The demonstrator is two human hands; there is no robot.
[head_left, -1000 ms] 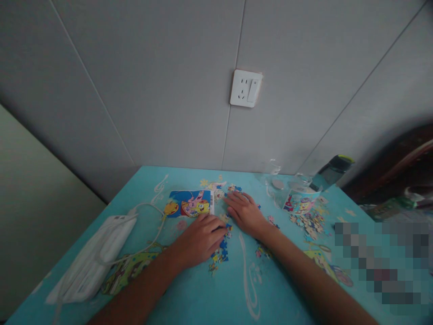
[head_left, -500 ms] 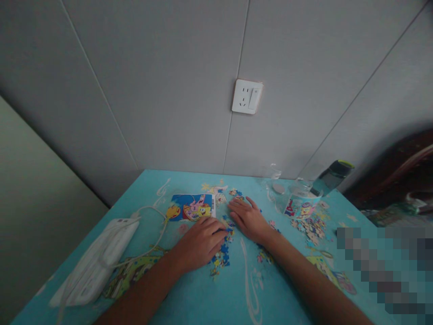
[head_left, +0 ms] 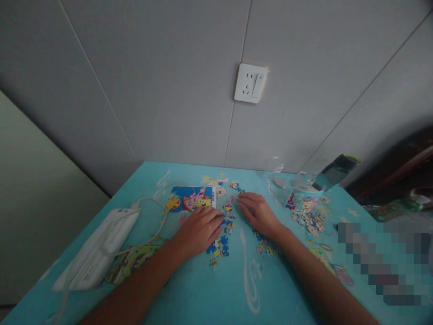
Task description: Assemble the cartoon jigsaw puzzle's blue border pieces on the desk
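Note:
My left hand (head_left: 200, 229) is bent over the left edge of a partly joined jigsaw puzzle (head_left: 222, 246), its curled fingertips on the pieces. Part of the puzzle is hidden under those fingers. To the right, my right hand (head_left: 259, 213) hovers low or rests beside the upper pieces, fingers stretched leftward and thumb apart; I see nothing held in it. A small pink piece (head_left: 230, 199) lies just left of its fingertips. Behind my left hand lies a blue cartoon picture card (head_left: 189, 197). Loose jigsaw pieces (head_left: 264, 246) lie beneath my right wrist.
A clear tub with a cartoon label (head_left: 302, 201) stands at the right, with a heap of pieces (head_left: 313, 222) before it. Behind are a dark bottle (head_left: 340, 169) and a round lid (head_left: 279, 182). A white power strip (head_left: 98, 248) with a cable lies left. A wall socket (head_left: 251, 83) is above.
My right hand has drawn back to the right and its spread fingers have come together somewhat, uncovering pieces. My left hand stays on the puzzle. The view has shifted slightly downward.

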